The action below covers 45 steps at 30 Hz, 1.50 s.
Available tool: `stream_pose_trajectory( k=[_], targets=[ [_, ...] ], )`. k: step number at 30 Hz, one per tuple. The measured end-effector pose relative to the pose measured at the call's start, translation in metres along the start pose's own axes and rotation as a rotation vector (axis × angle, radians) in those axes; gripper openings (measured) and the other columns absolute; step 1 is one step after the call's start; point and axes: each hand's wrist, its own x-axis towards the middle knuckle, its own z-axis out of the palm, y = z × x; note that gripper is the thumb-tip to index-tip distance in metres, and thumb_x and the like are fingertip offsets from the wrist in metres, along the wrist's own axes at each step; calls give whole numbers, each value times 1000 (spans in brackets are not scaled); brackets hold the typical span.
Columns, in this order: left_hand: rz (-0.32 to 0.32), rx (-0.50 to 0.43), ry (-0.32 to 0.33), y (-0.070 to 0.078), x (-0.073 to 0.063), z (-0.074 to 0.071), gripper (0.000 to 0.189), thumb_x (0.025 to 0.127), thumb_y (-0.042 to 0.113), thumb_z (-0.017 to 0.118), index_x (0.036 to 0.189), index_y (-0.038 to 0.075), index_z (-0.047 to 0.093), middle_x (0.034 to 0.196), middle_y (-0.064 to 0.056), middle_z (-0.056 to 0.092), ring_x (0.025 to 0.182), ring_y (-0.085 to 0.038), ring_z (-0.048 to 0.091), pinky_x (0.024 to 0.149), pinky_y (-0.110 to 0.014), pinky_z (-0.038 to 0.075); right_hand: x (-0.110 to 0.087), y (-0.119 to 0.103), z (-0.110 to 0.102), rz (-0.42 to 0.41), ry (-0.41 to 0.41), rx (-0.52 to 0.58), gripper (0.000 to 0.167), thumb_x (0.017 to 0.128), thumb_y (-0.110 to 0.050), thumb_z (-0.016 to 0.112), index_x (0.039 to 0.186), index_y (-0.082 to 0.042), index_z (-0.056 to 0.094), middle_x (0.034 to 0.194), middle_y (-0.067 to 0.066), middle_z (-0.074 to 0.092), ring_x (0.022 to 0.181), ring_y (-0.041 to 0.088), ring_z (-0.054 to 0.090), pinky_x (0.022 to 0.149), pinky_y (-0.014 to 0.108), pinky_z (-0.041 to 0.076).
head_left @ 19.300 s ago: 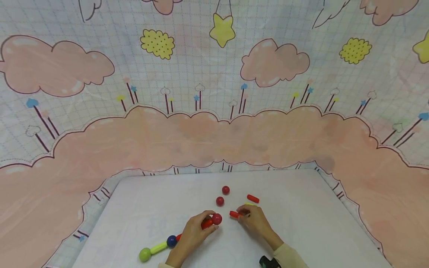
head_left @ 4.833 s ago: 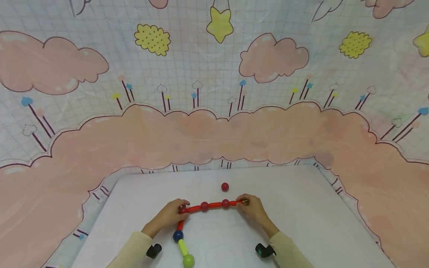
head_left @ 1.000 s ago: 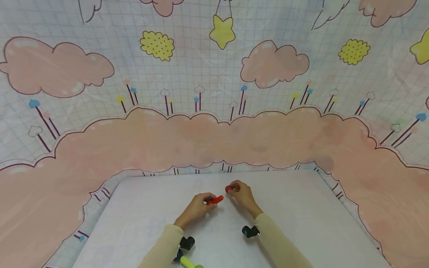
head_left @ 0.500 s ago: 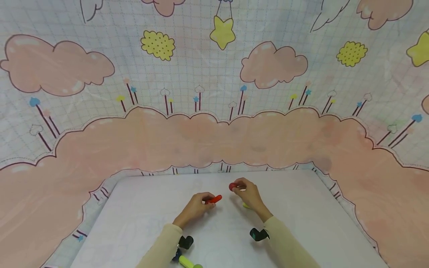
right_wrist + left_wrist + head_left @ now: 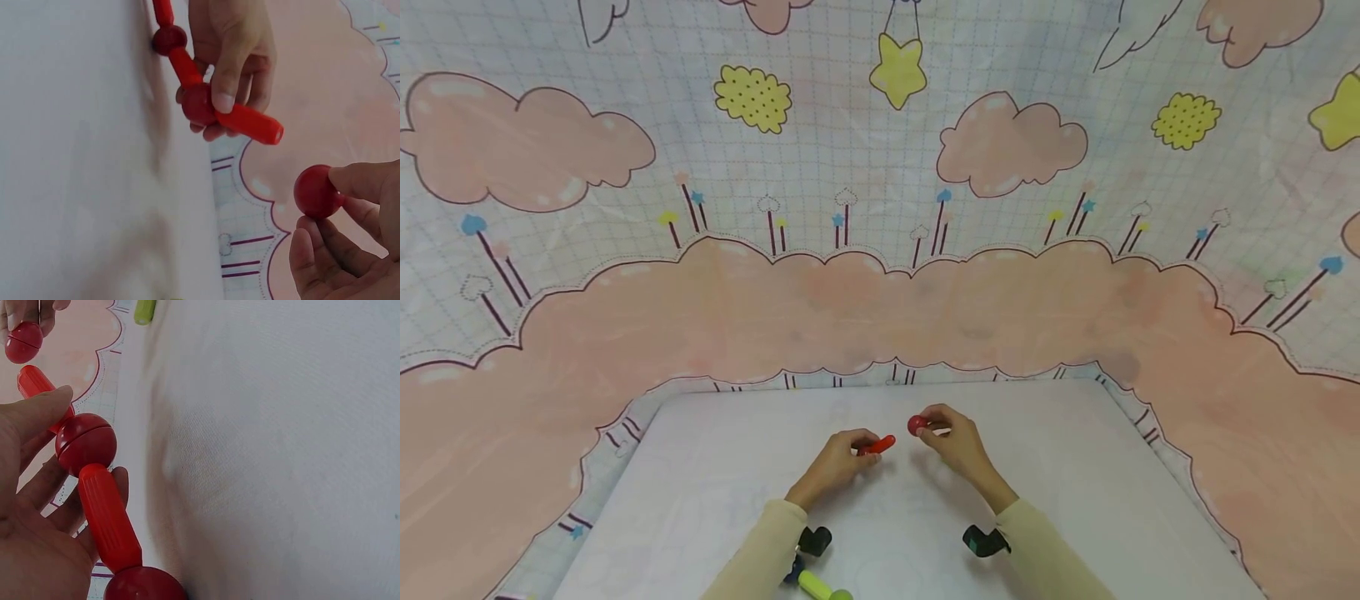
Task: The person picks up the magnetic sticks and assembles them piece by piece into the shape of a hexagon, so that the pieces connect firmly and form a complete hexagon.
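My left hand [image 5: 838, 462] grips a chain of red ribbed rods and red balls near its far end. In the left wrist view the thumb lies over the end rod [image 5: 34, 381], beside a grooved red ball [image 5: 86, 444]; another rod [image 5: 109, 519] and ball [image 5: 145, 584] follow. The end rod's free tip, with a hole in its face, points toward my right hand [image 5: 958, 442]. My right hand pinches a single red ball [image 5: 317, 192] between thumb and fingers. A small gap separates this ball from the rod tip. Both hands are raised over the white table.
Near the front edge, partly behind the left sleeve, show a dark blue ball [image 5: 793, 571], a lime rod [image 5: 814, 585] and a green ball [image 5: 841, 595]. A lime rod [image 5: 145, 311] lies on the white table [image 5: 700, 467]. Black wrist devices [image 5: 985, 542] hang by both sleeves.
Loose red balls and rods from earlier are now joined in the chain, which has been lifted. My right hand let go of the chain, took the last loose ball, and just shifted slightly toward the rod tip.
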Motion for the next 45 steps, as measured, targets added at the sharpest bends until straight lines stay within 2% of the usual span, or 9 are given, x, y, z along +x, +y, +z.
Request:
stream_pose_trajectory(
  k=[11, 20, 24, 32, 36, 45],
  targets=[
    [-6, -11, 2, 0, 1, 0, 23, 90, 21, 71, 113, 18, 69, 104, -2, 68, 89, -18, 57, 76, -29, 53, -7, -2, 11, -31, -26, 58, 19, 87, -15, 74, 104, -15, 67, 104, 2, 70, 98, 19, 65, 80, 28, 54],
    [44, 26, 8, 0, 3, -1, 18, 89, 18, 72, 107, 17, 70, 96, 1, 69, 91, -17, 57, 81, -36, 47, -11, -6, 20, -55, -52, 75, 19, 87, -14, 74, 104, -15, 67, 103, 2, 71, 98, 20, 65, 80, 25, 53],
    [44, 26, 6, 0, 3, -1, 18, 89, 17, 72, 107, 16, 70, 96, 0, 69, 91, -17, 57, 81, -37, 47, -11, -6, 21, -60, -52, 68, 19, 87, -14, 74, 105, -14, 67, 104, 3, 71, 98, 20, 66, 80, 25, 53],
    [13, 17, 7, 2, 1, -1, 19, 89, 18, 72, 108, 17, 70, 95, 0, 67, 86, -17, 56, 73, -31, 47, -13, -2, 10, -41, -28, 25, 21, 87, -16, 74, 107, -13, 67, 106, 3, 70, 98, 19, 66, 81, 27, 54],
    [3, 11, 1, 2, 1, -1, 19, 90, 18, 72, 108, 17, 69, 94, -1, 65, 83, -17, 55, 67, -29, 48, -14, 4, 2, -27, -11, 6, 21, 87, -14, 74, 107, -10, 67, 105, 6, 71, 97, 18, 66, 79, 27, 53],
    [-19, -1, -4, 2, -1, -1, 20, 90, 19, 71, 110, 18, 69, 97, -2, 64, 86, -19, 54, 66, -28, 49, -20, 25, -16, 8, 11, -60, 22, 86, -11, 74, 107, -7, 68, 102, 6, 71, 93, 15, 65, 77, 26, 52]
  ],
)
